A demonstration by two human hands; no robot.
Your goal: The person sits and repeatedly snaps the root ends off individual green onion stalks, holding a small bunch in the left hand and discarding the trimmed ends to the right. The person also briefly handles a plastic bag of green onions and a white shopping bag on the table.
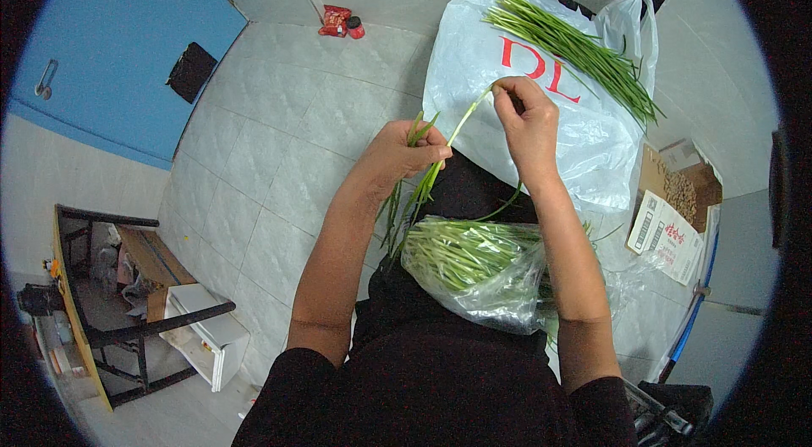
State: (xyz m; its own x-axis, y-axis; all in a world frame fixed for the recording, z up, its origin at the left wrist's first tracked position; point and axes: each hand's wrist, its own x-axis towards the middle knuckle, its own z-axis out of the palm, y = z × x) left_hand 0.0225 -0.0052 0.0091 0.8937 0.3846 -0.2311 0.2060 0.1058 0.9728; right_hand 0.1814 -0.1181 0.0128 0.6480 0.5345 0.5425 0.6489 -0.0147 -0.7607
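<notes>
My left hand (401, 154) pinches a few garlic chives, their green leaves hanging below the fist. One pale chive stalk (467, 116) runs up from those fingers to my right hand (528, 120), whose thumb and forefinger nip its white end. Beyond the hands a white plastic bag (469, 22) with red print is spread out flat. On it lies a loose bundle of chives (571, 54), slanting down to the right. A clear plastic bag (501, 314) full of chives rests on my lap, partly behind my right forearm.
At right, a cardboard box (710, 184) holds small brown pieces beside a printed carton flap (666, 237). A black-framed table (143, 345) and a white foam box (209, 336) stand at lower left. A red packet (334, 21) and a dark-lidded jar (355, 28) sit by the far wall.
</notes>
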